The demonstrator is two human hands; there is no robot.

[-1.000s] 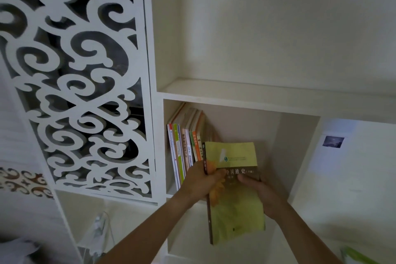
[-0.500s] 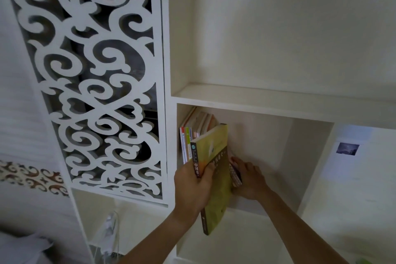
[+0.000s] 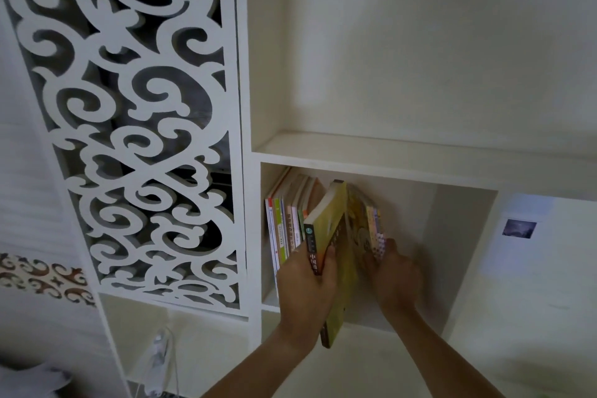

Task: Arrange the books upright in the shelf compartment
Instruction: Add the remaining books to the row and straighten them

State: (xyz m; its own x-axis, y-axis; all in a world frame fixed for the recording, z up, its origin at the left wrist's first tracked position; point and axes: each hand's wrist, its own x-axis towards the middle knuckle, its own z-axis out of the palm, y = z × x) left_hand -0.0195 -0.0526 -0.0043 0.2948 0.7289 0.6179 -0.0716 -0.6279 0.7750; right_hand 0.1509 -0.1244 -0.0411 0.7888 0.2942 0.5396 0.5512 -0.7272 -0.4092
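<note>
A yellow-green book (image 3: 334,229) stands nearly upright, partway into the lower shelf compartment (image 3: 452,236), its spine facing me. My left hand (image 3: 307,284) grips it by the spine and lower cover. Left of it, a row of thin books (image 3: 284,223) leans against the compartment's left wall. Right of it stand two or three more books (image 3: 368,223) with patterned yellow and pink spines. My right hand (image 3: 392,278) holds these from below and from the right side, fingers on their lower spines.
The shelf board (image 3: 387,155) above the compartment carries nothing visible. A white carved scroll panel (image 3: 135,126) fills the left. A small dark picture (image 3: 519,228) hangs on the wall at right. A white object (image 3: 158,362) sits in the lower left opening.
The yellow-green book turned from cover-facing to spine-facing and moved into the compartment beside the row. My right hand left it and went to the books on its right.
</note>
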